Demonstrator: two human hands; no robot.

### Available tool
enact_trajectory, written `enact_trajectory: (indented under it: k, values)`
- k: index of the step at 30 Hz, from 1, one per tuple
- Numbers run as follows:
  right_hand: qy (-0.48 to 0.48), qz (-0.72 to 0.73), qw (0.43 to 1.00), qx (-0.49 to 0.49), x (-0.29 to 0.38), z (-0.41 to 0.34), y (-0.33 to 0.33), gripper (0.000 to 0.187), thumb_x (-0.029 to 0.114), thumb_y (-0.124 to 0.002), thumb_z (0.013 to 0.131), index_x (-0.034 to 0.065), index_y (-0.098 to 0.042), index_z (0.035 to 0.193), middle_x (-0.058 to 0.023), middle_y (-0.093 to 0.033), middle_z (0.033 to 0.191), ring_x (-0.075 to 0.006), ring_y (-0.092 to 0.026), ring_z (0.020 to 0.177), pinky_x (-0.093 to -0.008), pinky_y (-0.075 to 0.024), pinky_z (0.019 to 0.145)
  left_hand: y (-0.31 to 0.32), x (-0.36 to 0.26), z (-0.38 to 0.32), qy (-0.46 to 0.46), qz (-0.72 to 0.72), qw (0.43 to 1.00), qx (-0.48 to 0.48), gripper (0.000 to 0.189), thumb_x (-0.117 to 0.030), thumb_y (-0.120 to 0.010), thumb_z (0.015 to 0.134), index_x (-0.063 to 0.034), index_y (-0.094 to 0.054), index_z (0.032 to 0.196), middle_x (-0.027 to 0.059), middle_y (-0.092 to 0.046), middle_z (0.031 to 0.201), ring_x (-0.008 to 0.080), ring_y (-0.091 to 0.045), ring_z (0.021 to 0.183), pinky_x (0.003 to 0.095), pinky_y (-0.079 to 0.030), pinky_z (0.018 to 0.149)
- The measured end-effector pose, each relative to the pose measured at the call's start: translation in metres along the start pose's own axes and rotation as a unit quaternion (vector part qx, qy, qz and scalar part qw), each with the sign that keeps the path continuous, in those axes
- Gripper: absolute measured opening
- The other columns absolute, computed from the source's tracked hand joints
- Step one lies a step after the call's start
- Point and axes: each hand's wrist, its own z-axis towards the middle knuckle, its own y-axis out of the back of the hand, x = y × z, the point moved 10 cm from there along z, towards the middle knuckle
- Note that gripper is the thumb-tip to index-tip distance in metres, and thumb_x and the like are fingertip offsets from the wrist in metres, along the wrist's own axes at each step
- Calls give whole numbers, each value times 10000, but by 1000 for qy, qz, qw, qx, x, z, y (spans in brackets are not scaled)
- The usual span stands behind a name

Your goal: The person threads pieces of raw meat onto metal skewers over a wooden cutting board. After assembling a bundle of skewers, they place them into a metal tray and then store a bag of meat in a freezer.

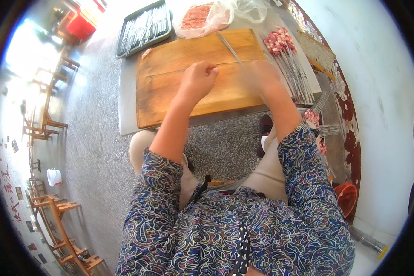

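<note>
My left hand is above the middle of the wooden board, its fingers curled; whether anything is inside them is hidden. My right hand is blurred over the board's right side. A metal skewer runs from the board's far edge down to the right hand; the blur hides how the fingers meet it. A small piece of meat lies at the board's far left corner. Right of the board, skewers with raw meat cubes lie in a pile, their bare metal ends pointing towards me.
Beyond the board are a tray of metal skewers and a plastic bag of raw meat. More meat skewers lie lower at the right, near the wall. An orange-red basket is at my right side. Wooden stools stand at the left.
</note>
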Motion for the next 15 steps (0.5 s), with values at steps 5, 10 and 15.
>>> enact_trajectory:
  k: [5, 10, 15]
  values:
    - [-55, 124, 990, 29, -29, -29, 4, 345, 272, -646, 862, -11, -704, 1052, -257, -727, 966, -406, -718, 929, -502, -542, 816, 56, 59, -18, 40, -52, 998, -25, 267, -175, -671, 994, 57, -728, 1111, 114, -755, 907, 157, -735, 821, 294, -581, 765]
    - [-4, 200, 976, -85, -36, -90, 9, 264, 250, -552, 1027, -2, -609, 1085, -199, -677, 825, -303, -687, 760, -429, -518, 700, 96, 118, -17, 86, -133, 984, -77, 255, -144, -640, 1017, 66, -711, 1144, 103, -758, 947, 155, -728, 850, 283, -571, 767]
    - [13, 428, 901, -65, 58, -107, 14, 188, 206, -548, 1066, 24, -589, 1088, -61, -625, 760, -143, -585, 668, -342, -465, 603, 146, 144, -28, 117, -356, 907, -192, 232, -114, -598, 1052, 18, -676, 1226, 74, -726, 1056, 128, -695, 890, 261, -551, 810]
